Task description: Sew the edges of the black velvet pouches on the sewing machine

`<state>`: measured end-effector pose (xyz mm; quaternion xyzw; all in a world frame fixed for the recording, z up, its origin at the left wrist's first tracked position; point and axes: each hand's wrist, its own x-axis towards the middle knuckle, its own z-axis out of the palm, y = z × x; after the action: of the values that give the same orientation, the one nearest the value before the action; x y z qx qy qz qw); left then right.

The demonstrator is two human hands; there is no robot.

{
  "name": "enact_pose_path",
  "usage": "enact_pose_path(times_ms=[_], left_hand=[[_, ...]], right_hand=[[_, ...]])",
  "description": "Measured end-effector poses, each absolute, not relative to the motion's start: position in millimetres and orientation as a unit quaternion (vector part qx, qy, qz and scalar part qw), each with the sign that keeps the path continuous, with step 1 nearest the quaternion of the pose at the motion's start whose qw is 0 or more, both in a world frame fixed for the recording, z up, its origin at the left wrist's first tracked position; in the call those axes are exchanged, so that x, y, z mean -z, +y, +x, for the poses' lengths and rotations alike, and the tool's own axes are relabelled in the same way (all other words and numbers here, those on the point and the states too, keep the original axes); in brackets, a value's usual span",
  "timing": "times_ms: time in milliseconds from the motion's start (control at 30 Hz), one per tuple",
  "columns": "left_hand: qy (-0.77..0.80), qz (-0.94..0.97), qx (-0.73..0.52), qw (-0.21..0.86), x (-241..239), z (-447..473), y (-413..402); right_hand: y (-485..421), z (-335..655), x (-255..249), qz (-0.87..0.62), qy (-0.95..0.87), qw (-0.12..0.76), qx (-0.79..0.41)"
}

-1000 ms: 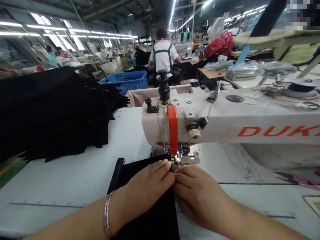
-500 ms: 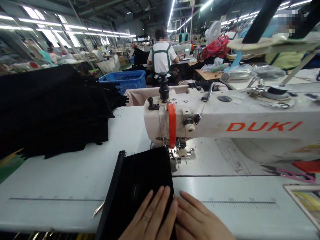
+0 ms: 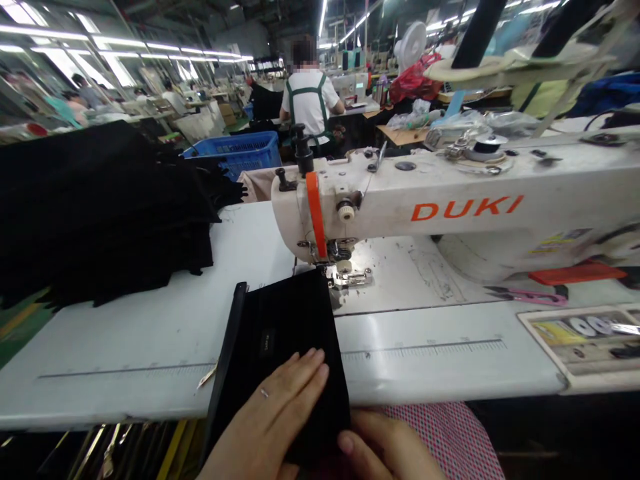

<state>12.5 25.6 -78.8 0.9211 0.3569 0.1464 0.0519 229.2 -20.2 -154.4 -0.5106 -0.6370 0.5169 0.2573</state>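
A black fabric piece (image 3: 295,313) with a small dark label (image 3: 267,344) and a bound left edge lies on the white sewing table (image 3: 410,360), its front part reaching past the table's edge. Flat on top of it rests my left hand (image 3: 275,407), fingers stretched out and a ring on one. My right hand (image 3: 390,447) grips the piece's lower right edge, thumb on top and fingers partly hidden. The far right corner of the piece meets the presser foot (image 3: 345,275) of the sewing machine (image 3: 390,200); the needle is not clear to see.
Stacked black fabric (image 3: 100,213) covers the table's left side. Pink-handled snips (image 3: 535,295) and a red-orange object (image 3: 575,273) lie at the right. A small metal tool (image 3: 206,378) sits left of the piece. Behind are a blue crate (image 3: 240,150) and a seated person (image 3: 307,100).
My right hand has moved down along the right edge and now grips it instead of lying flat. My left hand has shifted slightly left on the fabric. The view has tilted down and turned right.
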Motion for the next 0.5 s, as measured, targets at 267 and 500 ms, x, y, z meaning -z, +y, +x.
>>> enact_pose_path(times_ms=[267, 500], left_hand=[[0.306, 0.950, -0.066, -0.008, 93, 23, 23], [0.267, 0.962, -0.052, -0.021, 91, 26, 26]], right_hand=[[-28, 199, 190, -0.450, -0.388, 0.331, -0.732], [-27, 191, 175, -0.459, -0.384, 0.319, -0.735]])
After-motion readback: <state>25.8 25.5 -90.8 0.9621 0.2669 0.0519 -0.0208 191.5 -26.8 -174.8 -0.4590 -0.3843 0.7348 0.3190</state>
